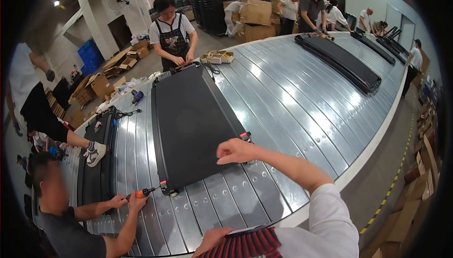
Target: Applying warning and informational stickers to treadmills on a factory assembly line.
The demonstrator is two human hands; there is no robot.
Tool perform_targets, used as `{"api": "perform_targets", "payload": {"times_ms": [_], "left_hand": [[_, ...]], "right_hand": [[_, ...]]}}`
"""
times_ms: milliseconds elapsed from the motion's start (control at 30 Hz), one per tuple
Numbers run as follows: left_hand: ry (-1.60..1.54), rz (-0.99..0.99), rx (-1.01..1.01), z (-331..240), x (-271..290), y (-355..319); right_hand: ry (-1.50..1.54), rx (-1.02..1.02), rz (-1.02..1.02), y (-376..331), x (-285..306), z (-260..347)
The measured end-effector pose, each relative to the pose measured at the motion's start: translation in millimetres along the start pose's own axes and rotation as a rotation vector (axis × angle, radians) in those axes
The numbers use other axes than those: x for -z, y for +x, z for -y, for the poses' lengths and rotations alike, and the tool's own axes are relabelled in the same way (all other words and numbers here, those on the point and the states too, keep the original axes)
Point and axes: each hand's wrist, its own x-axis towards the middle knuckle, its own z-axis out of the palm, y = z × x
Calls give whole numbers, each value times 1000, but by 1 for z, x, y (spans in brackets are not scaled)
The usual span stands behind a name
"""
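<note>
A black walking-pad treadmill (pixel 191 116) lies flat on the slatted metal conveyor (pixel 278 130) before me. My right hand (pixel 236 152) is over its near right part, close to a corner fitting with a red label (pixel 245 136). Its fingers are curled inward, and anything inside them is hidden. Low in the picture, my left hand (pixel 214 239) is by the conveyor's near edge, beside red-and-black striped cloth (pixel 250 244); its fingers are mostly hidden. At the near left corner, a co-worker's hands hold an orange power screwdriver (pixel 140 194) against the treadmill's end.
Across the conveyor, another person (pixel 173 36) works at the treadmill's far end, beside a small parts box (pixel 217 57). A blue power drill (pixel 137 96) lies at left. More treadmills (pixel 337 62) lie farther along. Someone's shoe (pixel 96 154) rests on the left unit. Cardboard (pixel 415 182) lines the right aisle.
</note>
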Motion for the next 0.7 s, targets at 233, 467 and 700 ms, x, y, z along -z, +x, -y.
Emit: {"api": "perform_targets", "payload": {"times_ms": [233,467,700], "left_hand": [[-664,-437,246,-132,36,-20],[-126,-35,-168,-11,21,-52],[-279,115,133,3,5,-59]], "right_hand": [[-354,709,106,-56,-24,233],[-47,1021,97,-88,-72,330],[-451,764,22,-90,-94,354]]}}
